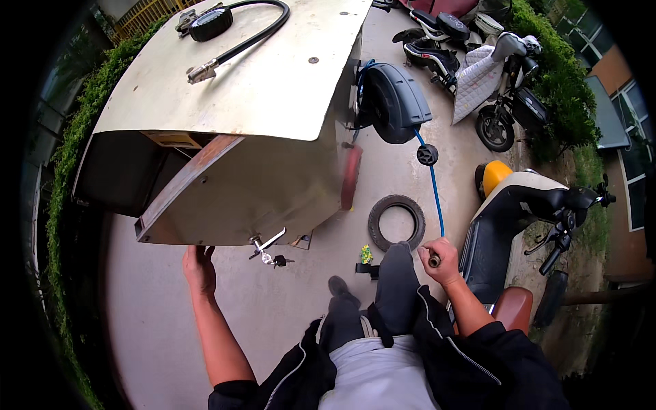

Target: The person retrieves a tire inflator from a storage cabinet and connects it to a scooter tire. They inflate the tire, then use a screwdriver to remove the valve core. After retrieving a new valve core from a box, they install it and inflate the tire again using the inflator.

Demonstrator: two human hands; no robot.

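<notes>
Most fingers of the right hand (443, 265) curl tightly round a brass-coloured fitting (434, 261), just right of the right knee (398, 277), seemingly at the near end of a blue hose (435, 198). The left hand (199, 270) meets the lower edge of a metal cabinet (260, 184); its fingertips are hidden, so I cannot tell how open it is or whether it grips anything.

A slackened right fist could let the hose whip away if its reel is sprung; a dropping panel could pinch the left fingers or jolt the keys (280, 260) hanging nearby. The fitting's round end faces upward toward the wearer, its long axis foreshortened. Beyond the fist, the hose runs away, slightly leftward, past a tyre (374, 222) and through a black stop (427, 154) to the grey reel (400, 102).
</notes>
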